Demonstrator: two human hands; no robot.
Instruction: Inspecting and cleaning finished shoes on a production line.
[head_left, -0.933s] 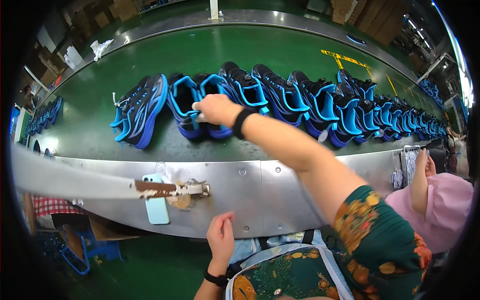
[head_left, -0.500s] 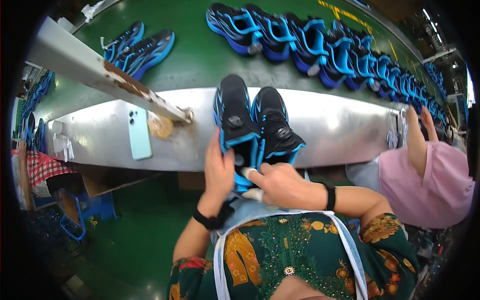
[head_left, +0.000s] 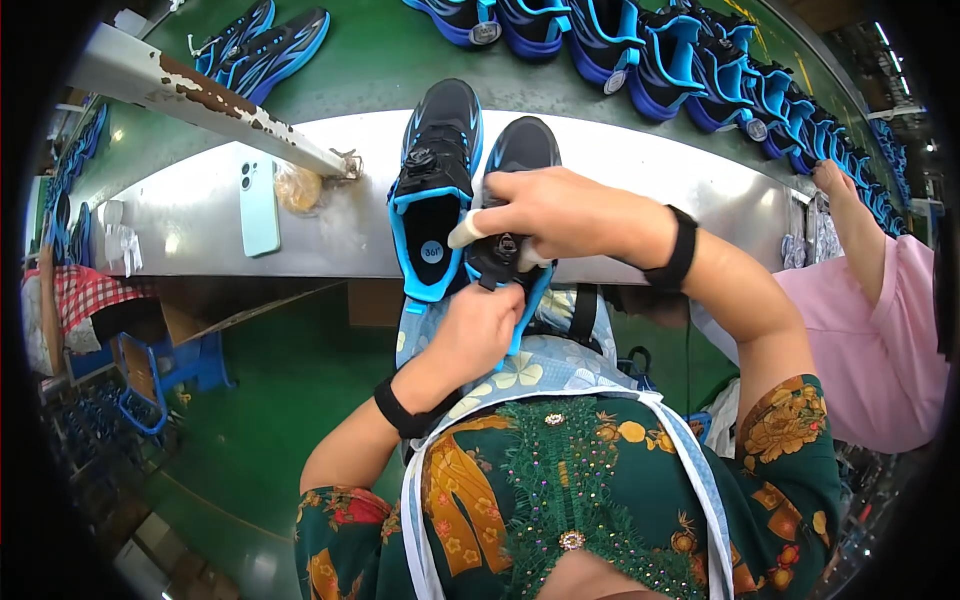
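Note:
Two black and blue sneakers lie side by side, toes pointing away from me, their heels past the near edge of the metal ledge. The left sneaker (head_left: 421, 172) stands untouched, its collar open to a round blue insole mark. Over the right sneaker (head_left: 527, 143) both hands are at work. My left hand (head_left: 470, 335) pinches the dark tongue of that sneaker near its collar. My right hand (head_left: 575, 215) lies across its upper, with fingers bent at the lacing area; pale finger covers (head_left: 466, 229) sit on some fingertips. What the right fingertips grip is partly hidden.
A metal post (head_left: 215, 110) slants over the ledge (head_left: 345, 240) at left, near a mint phone (head_left: 259, 205) and a round yellowish item (head_left: 297, 188). Rows of sneakers (head_left: 665, 70) fill the green surface at far right. A co-worker's pink sleeve (head_left: 850, 330) is at right.
My left hand has left the left sneaker for the right one's tongue. My right hand has moved forward onto the right sneaker's upper. The whole view has shifted, with the ledge now higher.

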